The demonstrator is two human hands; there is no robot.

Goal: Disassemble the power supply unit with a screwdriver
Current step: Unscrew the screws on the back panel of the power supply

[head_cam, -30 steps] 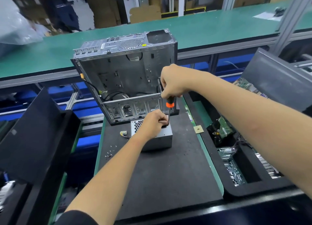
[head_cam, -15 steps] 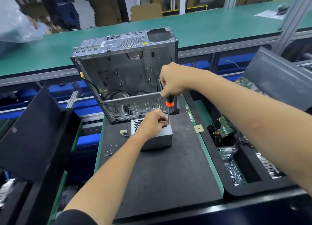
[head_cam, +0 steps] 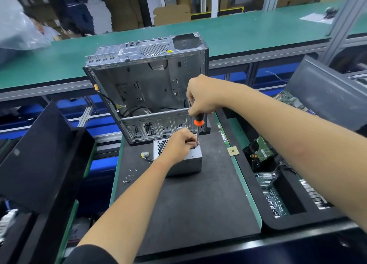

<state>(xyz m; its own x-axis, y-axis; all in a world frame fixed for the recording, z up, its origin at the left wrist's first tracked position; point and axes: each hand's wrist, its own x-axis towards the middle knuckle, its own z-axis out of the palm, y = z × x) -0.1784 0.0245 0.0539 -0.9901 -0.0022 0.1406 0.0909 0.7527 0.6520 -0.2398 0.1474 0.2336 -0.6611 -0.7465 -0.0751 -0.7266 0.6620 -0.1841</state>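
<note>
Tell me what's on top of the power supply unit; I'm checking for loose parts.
The left hand rests on the power supply unit, and the screwdriver, gripped by the right hand, stands near its right rear corner. The hand covers whatever lies beneath it, and the tip.

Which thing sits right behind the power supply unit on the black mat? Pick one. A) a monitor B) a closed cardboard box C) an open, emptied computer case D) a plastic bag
C: the open metal computer case stands directly behind the power supply unit on the black mat, its inside bare apart from a few cables.
</note>
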